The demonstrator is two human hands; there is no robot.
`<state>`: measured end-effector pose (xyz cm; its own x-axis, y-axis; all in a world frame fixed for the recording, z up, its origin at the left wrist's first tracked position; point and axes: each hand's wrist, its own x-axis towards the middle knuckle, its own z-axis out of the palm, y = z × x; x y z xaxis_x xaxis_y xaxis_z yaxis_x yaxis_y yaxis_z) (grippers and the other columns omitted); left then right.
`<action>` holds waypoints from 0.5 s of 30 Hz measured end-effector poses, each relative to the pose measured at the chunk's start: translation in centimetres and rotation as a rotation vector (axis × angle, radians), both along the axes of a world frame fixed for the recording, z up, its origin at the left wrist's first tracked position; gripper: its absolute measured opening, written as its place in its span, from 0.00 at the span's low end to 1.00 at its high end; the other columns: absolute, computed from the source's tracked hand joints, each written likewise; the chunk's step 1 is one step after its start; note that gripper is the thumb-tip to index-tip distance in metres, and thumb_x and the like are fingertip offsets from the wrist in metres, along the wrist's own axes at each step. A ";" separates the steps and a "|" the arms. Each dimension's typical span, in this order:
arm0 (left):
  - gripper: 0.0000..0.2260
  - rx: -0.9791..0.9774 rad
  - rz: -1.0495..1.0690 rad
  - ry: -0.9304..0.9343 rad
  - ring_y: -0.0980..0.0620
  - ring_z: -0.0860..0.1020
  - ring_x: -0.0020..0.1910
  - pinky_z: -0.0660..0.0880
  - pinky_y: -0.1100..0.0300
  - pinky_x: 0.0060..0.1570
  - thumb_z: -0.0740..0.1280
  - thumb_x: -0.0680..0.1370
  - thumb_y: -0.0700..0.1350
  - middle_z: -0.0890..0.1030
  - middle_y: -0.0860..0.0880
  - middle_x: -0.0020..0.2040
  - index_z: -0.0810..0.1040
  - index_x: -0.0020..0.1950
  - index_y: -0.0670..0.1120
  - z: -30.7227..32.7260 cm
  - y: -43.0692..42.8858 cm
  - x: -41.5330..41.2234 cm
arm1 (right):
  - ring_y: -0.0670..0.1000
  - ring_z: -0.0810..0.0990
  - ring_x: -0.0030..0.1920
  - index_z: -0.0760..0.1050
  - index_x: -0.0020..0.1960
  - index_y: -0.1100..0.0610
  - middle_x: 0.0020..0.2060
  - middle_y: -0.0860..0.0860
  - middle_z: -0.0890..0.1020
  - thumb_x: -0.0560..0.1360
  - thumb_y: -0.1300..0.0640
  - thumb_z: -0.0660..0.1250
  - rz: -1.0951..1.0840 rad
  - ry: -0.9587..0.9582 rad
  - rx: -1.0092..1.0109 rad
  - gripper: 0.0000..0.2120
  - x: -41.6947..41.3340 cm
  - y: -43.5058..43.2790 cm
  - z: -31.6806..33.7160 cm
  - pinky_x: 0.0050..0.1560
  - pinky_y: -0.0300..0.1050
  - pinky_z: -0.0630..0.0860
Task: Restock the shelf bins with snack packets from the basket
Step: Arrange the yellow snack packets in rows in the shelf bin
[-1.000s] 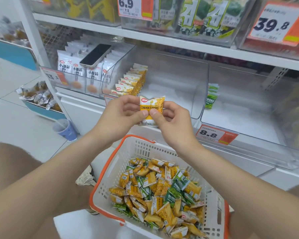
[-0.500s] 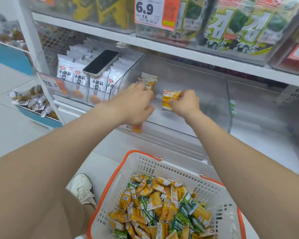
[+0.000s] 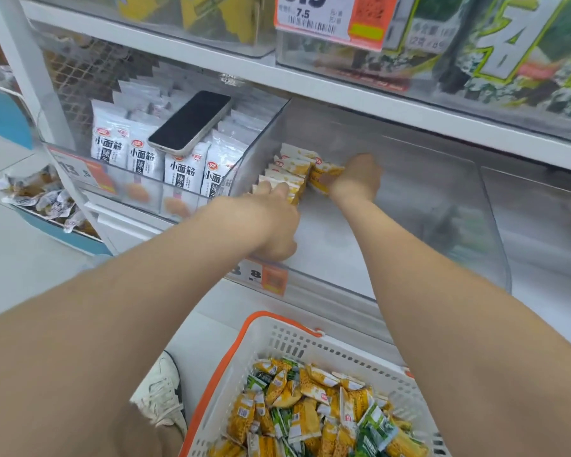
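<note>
Snack packets (image 3: 310, 413) fill the basket (image 3: 277, 338) at 6 o'clock in your view. One yellow packet (image 3: 325, 173) is up in the clear bin (image 3: 442, 209) at 12 o'clock. Your right hand (image 3: 358, 179) holds it, grip closed on it. The packet touches the 3 o'clock side of the standing row (image 3: 287, 178), which sits against the bin's 9 o'clock wall. Your left hand (image 3: 271, 219) has its fingertips at the row's near end. Whether that grip pinches a packet or only presses cannot be told, because the back of the hand hides it.

Likely step: seating the packet beside the row. The row takes up only the bin's 9 o'clock side, so much restocking remains.

Hazards:
- Row collapse. The packets stand on edge with no support at 3 o'clock. Pushing the new packet in hard, or lifting your left hand early, may topple them.
- Crooked placement. A light, slick wrapper may slide flat on the smooth bin floor.
- Phone (image 3: 190, 122). It lies loose on the white packets (image 3: 139, 156), at 10 o'clock from the row. A knock from your left forearm could dislodge it.
</note>
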<state>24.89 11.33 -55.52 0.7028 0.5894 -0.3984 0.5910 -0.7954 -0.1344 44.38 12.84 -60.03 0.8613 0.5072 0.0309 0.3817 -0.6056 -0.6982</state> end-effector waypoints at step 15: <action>0.16 0.056 -0.069 -0.156 0.36 0.71 0.67 0.74 0.43 0.62 0.60 0.83 0.47 0.71 0.41 0.66 0.72 0.71 0.48 1.5 -2.7 -1.8 | 0.61 0.78 0.64 0.77 0.66 0.59 0.64 0.60 0.78 0.76 0.61 0.66 0.337 -0.089 -0.187 0.18 -2.1 -4.1 1.5 0.62 0.46 0.77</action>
